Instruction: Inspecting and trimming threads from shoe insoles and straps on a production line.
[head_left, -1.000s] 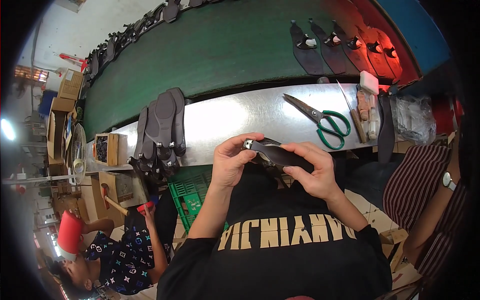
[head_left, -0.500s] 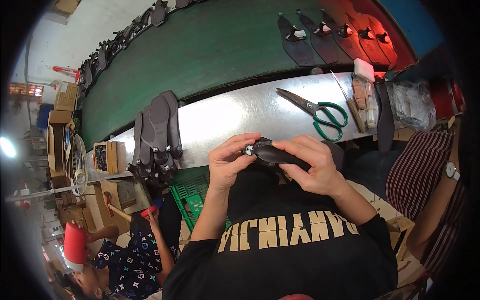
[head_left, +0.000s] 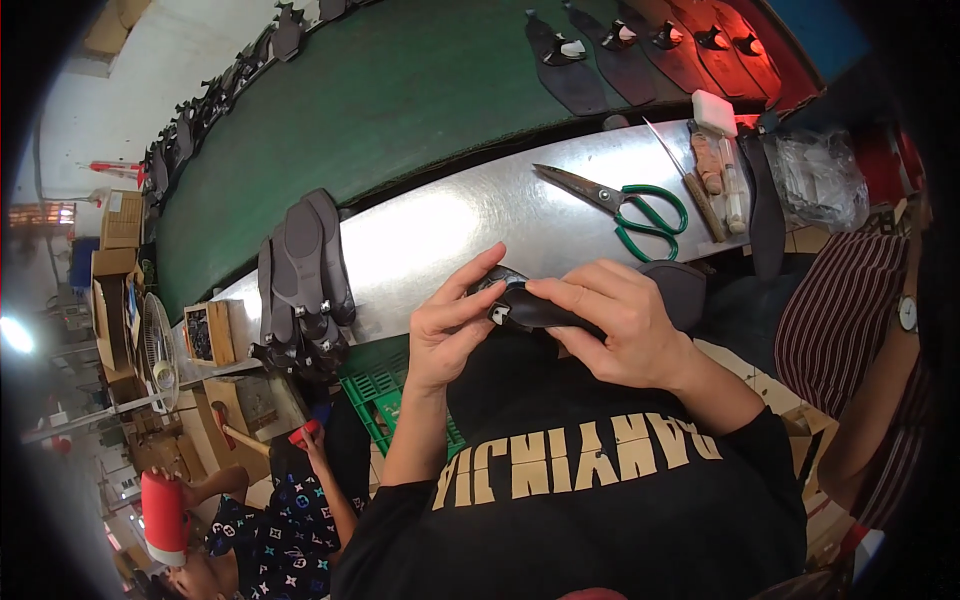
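Between my hands, in front of my chest, is a black sandal (head_left: pixel 545 310) with a small shiny metal piece at its left end. My right hand (head_left: pixel 622 322) grips the sandal from the right, thumb below and fingers above. My left hand (head_left: pixel 447 328) pinches the strap end at the left, with its index finger raised. The fingers partly cover the sandal. Just beyond my right hand lies a dark sole (head_left: pixel 672 292) at the bench edge.
Green-handled scissors (head_left: pixel 625 208), an awl (head_left: pixel 692 190) and a white block (head_left: pixel 714 113) lie on the metal bench (head_left: pixel 430 250). Stacked sandals (head_left: pixel 305 260) stand left. Beyond runs a green conveyor belt (head_left: pixel 400 100) with soles. Co-workers sit at both sides; one drinks from a red jug (head_left: pixel 163 515).
My left fingers have shifted on the strap end, and the index finger has lifted. The sandal has tilted slightly. The co-worker at left tips the red jug higher.
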